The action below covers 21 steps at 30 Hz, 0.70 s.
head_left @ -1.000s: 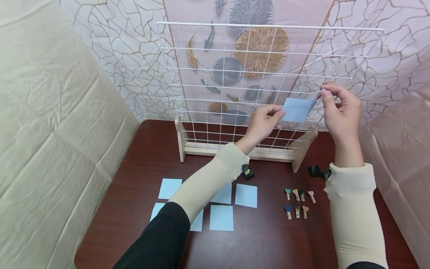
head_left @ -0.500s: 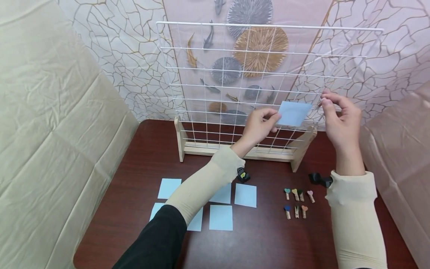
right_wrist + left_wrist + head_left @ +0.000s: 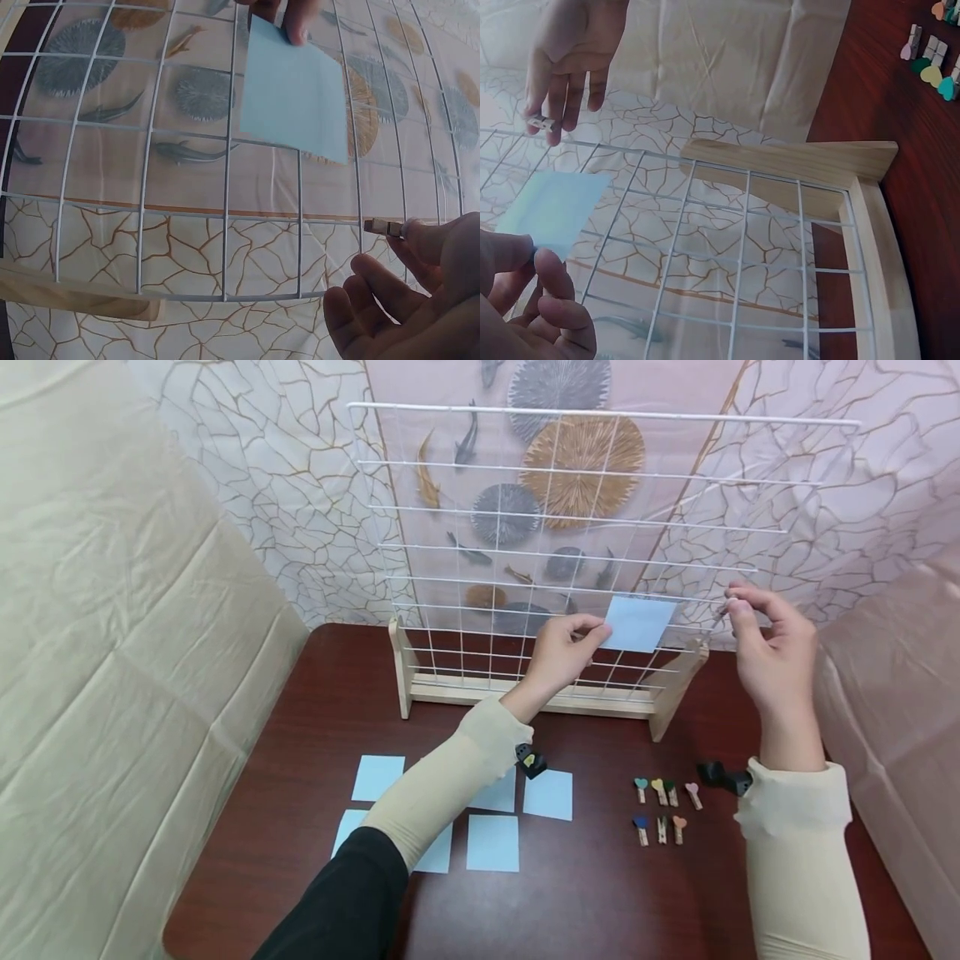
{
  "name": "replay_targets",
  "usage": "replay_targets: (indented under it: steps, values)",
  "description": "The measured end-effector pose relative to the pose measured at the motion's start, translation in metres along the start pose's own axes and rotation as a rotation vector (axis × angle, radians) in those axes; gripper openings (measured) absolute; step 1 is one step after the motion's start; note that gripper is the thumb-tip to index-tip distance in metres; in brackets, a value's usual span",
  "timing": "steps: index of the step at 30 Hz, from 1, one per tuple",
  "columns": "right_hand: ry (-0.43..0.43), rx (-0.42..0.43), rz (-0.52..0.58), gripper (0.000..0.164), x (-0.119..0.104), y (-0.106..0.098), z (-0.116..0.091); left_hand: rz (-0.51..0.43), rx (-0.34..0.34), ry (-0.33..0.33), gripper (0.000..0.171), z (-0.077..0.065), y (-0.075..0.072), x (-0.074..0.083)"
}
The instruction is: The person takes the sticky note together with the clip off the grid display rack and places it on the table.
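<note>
Between thumb and fingers my left hand (image 3: 564, 652) pinches the left edge of a light blue paper square (image 3: 639, 623), held up in front of the white wire grid (image 3: 480, 553). To the right of the paper, my right hand (image 3: 777, 643) pinches a small wooden clothespin (image 3: 385, 226) by its end. The clothespin (image 3: 541, 121) is apart from the paper, near the grid's right side edge. In the right wrist view the paper (image 3: 294, 94) overlaps several grid wires.
Blue paper squares (image 3: 492, 843) lie in two rows on the dark red table (image 3: 585, 902), some partly hidden under my left arm. Several heart-topped clothespins (image 3: 678, 828) lie at the right. The grid's wooden stand (image 3: 525, 695) sits at the back, before a patterned backdrop (image 3: 300, 485).
My left hand has moved left and down with the paper, widening the gap to the clothespin. My right hand, still pinching the clothespin, has come down a little.
</note>
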State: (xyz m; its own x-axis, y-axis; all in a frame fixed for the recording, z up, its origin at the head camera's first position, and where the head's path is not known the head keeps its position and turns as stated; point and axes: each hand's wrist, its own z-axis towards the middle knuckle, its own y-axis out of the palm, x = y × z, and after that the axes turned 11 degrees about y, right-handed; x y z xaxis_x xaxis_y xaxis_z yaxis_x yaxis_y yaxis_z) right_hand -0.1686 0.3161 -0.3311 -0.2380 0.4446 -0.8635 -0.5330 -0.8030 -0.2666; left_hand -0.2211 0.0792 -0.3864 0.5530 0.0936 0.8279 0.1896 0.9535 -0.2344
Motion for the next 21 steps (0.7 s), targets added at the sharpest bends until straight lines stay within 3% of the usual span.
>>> replay_targets:
  steps: [12, 21]
  values:
    - [-0.006, -0.018, -0.018, 0.023, 0.01, -0.002, -0.01, 0.029, 0.002, 0.033, 0.021, -0.015, -0.011, -0.005]
    - [-0.002, -0.034, -0.038, 0.022, 0.02, -0.01, -0.023, -0.016, -0.021, 0.002, 0.02, -0.036, -0.016, -0.005]
